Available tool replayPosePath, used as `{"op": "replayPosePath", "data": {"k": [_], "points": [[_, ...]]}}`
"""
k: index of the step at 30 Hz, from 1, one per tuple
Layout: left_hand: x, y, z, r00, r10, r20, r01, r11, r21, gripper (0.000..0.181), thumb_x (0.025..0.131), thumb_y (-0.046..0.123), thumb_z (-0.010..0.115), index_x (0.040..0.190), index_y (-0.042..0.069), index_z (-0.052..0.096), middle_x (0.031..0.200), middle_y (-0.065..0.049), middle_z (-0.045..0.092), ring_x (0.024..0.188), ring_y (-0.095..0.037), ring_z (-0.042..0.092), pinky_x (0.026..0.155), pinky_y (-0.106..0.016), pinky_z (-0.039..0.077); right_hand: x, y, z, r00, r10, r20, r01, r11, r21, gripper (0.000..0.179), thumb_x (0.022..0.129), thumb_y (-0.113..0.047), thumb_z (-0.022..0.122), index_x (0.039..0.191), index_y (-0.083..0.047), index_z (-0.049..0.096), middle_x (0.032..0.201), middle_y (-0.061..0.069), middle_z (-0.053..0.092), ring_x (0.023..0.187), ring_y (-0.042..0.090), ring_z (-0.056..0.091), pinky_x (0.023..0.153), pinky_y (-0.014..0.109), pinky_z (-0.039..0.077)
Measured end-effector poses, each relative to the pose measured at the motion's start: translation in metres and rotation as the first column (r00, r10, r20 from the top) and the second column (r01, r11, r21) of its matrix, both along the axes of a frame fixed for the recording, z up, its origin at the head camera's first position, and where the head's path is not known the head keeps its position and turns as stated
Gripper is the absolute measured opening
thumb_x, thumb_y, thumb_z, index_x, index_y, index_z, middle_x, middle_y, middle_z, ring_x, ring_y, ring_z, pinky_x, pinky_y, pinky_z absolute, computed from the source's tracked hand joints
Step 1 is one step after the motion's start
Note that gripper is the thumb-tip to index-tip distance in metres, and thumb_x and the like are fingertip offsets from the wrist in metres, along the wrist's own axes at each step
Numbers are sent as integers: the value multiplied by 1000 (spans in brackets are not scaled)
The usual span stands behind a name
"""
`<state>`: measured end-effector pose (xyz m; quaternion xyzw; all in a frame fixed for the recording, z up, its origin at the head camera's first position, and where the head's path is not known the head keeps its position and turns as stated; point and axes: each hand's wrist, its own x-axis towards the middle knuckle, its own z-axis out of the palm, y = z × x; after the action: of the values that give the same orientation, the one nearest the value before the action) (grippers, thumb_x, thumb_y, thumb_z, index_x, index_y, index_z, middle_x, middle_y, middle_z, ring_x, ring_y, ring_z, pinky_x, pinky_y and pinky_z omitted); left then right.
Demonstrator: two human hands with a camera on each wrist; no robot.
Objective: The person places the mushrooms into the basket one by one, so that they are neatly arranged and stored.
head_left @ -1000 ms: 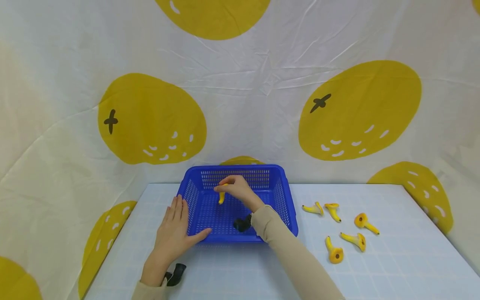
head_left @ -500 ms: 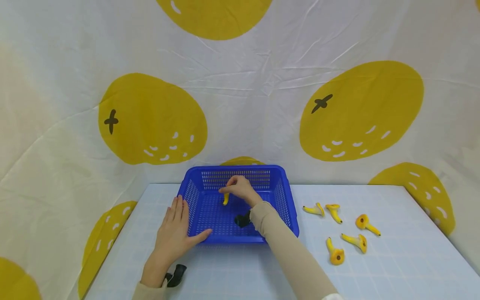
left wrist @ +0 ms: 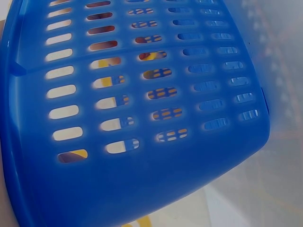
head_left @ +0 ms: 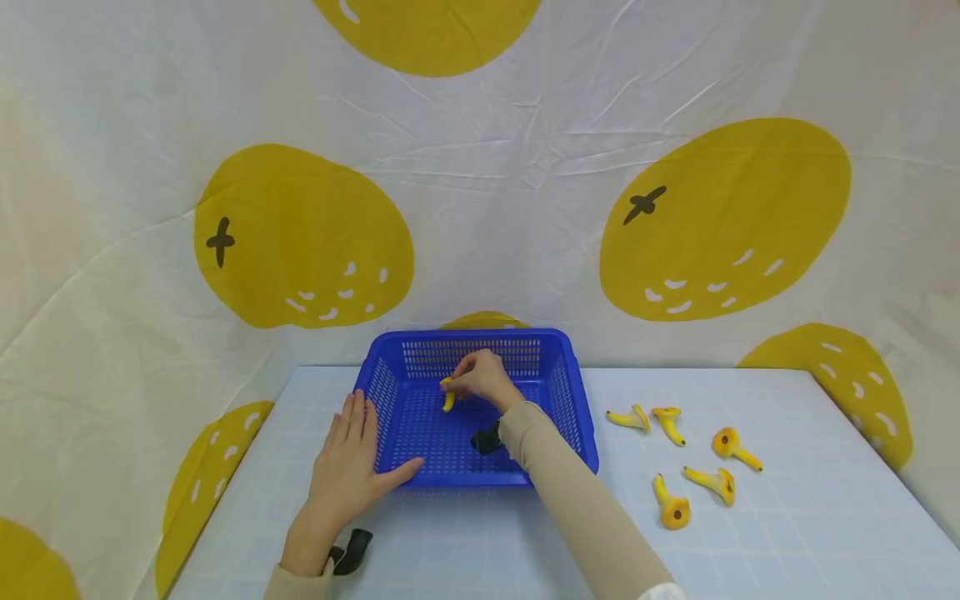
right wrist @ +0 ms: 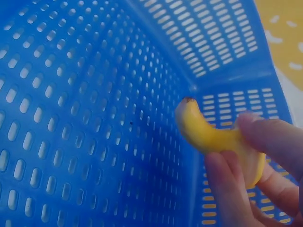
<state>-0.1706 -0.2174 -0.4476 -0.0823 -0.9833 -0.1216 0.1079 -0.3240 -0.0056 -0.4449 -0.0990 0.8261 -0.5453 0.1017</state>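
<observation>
A yellow chanterelle mushroom point(head_left: 448, 400) hangs inside the blue plastic basket point(head_left: 480, 479), pinched between the thumb and fingers of my right hand point(head_left: 486, 379). In the right wrist view the bent stem of the mushroom point(right wrist: 201, 130) points up and left, while fingers partly cover its cap. My left hand point(head_left: 348, 467) lies with straight fingers along the basket's left side, its thumb reaching over the front left corner. The left wrist view is filled by the slotted basket wall point(left wrist: 142, 175), with the left hand almost wholly out of that frame.
Right of the basket, several more chanterelles lie scattered on the pale checked tablecloth point(head_left: 810, 533), one of them a mushroom point(head_left: 673, 504) near the front. Behind the basket hangs a white curtain point(head_left: 510, 250) printed with large yellow fruit.
My right hand has shifted slightly to the right inside the basket, and its fingers have turned a little around the mushroom. The left hand has stayed in place.
</observation>
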Motion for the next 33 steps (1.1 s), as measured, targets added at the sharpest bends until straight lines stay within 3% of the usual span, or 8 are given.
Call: {"op": "replayPosePath", "data": {"k": [6, 20, 33], "points": [[0, -1, 0, 1000, -5, -8, 5, 1000, 0, 120, 79, 76, 61, 149, -15, 26, 159, -32, 13, 149, -43, 7, 118, -56, 14, -1, 0, -2, 1000, -1, 10, 0, 996, 91, 11, 80, -5, 81, 82, 1, 72, 74, 10, 71, 71, 28, 73, 71, 38, 60], [0, -1, 1, 1000, -7, -9, 7, 1000, -5, 119, 80, 77, 60, 149, -15, 27, 159, -32, 13, 149, -44, 8, 118, -57, 15, -1, -1, -4, 999, 12, 42, -19, 984, 175, 10, 84, -7, 79, 84, 1, 72, 76, 11, 72, 72, 24, 73, 70, 34, 59], [0, 0, 1, 1000, -4, 2, 4, 1000, -7, 119, 80, 77, 59, 149, -15, 26, 160, -32, 11, 149, -43, 6, 118, -57, 14, -1, -2, -5, 998, 15, 61, -25, 985, 172, 10, 86, -3, 74, 93, 5, 74, 87, 15, 72, 74, 23, 73, 72, 35, 60]]}}
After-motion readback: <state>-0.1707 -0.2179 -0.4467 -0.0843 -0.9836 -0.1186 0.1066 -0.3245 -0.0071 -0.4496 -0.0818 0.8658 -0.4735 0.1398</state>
